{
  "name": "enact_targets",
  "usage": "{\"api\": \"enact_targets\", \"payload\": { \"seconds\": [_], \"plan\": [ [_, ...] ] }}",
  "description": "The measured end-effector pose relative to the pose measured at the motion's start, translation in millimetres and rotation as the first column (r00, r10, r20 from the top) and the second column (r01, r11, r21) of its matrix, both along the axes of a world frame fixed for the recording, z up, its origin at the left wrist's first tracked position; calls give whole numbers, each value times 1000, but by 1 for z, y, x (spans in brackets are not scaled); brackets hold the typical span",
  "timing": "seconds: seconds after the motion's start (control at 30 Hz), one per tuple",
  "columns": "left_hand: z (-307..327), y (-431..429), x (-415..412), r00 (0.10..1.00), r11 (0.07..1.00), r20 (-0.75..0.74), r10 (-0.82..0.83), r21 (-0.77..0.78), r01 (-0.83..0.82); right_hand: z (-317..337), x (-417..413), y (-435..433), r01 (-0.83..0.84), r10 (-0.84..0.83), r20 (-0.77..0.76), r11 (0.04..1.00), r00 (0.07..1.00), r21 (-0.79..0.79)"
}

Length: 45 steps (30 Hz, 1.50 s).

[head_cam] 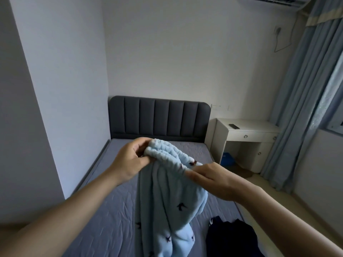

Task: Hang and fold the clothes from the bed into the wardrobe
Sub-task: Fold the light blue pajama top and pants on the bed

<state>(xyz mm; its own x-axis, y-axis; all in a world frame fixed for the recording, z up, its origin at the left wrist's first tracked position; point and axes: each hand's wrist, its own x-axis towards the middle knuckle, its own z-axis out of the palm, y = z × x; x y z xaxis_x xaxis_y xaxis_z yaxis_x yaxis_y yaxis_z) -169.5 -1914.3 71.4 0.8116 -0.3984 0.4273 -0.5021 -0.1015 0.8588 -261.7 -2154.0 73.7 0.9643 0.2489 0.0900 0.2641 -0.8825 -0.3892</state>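
Gripping blue pants (167, 201): left hand (130, 160), right hand (213, 178) | dark garment (230, 238) below on bed (115, 210) | desk (246, 130) beyond

**Two bare arms, two bare hands**

The left hand (130, 160) joins a left forearm (74, 206) that runs off the frame at 7 o'clock, bare along its whole visible length. The right hand (213, 179) and right forearm (278, 216), toward 4 o'clock, are equally unsleeved. The fingers (196, 175) are slim and uncovered.
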Motion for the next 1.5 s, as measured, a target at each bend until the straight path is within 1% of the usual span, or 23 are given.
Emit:
{"api": "enact_targets", "payload": {
  "seconds": [0.07,0.13,0.2,0.27,0.37,0.43,0.5,0.53,0.73,0.8,0.93,1.0,1.07,1.1,1.13,1.17,1.2,1.23,1.27,1.3,1.37,1.43,1.5],
  "plan": [
    [-2,2,2,999,994,37,-32,110,28,5,-4,0,-11,7,-29,989,1000,-147],
    [-6,3,1,998,983,40,-53,177,45,9,-5,1,-35,20,-57,960,998,-276],
    [-11,3,-1,996,973,62,-62,224,47,11,-5,2,-25,-11,-90,924,996,-382],
    [-14,2,0,994,968,92,-66,248,42,13,-4,3,1,-47,-86,883,995,-470],
    [-17,2,2,993,961,102,-59,274,29,23,-3,-1,-3,-23,-41,842,999,-539],
    [-15,4,4,994,961,96,-56,274,28,34,-1,-9,20,42,100,836,994,-548],
    [-5,5,7,992,965,112,-52,263,21,48,4,-18,81,102,295,833,950,-547],
    [1,5,9,991,966,126,-52,259,18,54,6,-21,113,108,365,837,925,-536],
    [31,7,13,983,977,181,-34,214,-6,70,12,-26,234,64,564,867,823,-439],
    [34,5,13,979,978,201,-23,205,-19,71,13,-24,268,5,578,883,816,-386],
    [39,-2,9,982,985,184,-41,171,9,67,17,-27,304,-120,515,907,849,-291],
    [43,-3,7,983,988,178,-52,154,25,64,18,-32,286,-176,504,947,846,-149],
    [47,-2,6,981,990,187,-60,136,35,57,19,-33,256,-263,539,962,800,89],
    [50,0,7,981,991,187,-60,127,37,53,19,-31,234,-324,542,945,775,229],
    [53,3,9,982,993,180,-56,115,36,49,21,-29,198,-385,518,904,764,380],
    [56,6,11,984,994,170,-48,100,31,44,24,-27,164,-442,452,831,775,531],
    [59,9,13,986,996,161,-33,88,19,42,26,-25,137,-476,355,730,805,669],
    [62,12,15,987,996,162,-7,85,-7,40,29,-25,123,-475,251,625,843,771],
    [64,14,18,984,995,174,27,92,-44,41,33,-25,114,-440,166,542,883,833],
    [64,17,19,981,991,184,63,107,-84,42,34,-22,109,-389,106,491,915,864],
    [64,22,22,976,979,183,119,144,-147,43,37,-12,93,-305,55,450,951,888],
    [65,31,26,961,951,204,185,209,-228,49,41,5,68,-258,62,467,964,882],
    [69,41,28,940,905,245,236,297,-305,56,44,22,44,-249,102,518,963,854]
  ]
}}
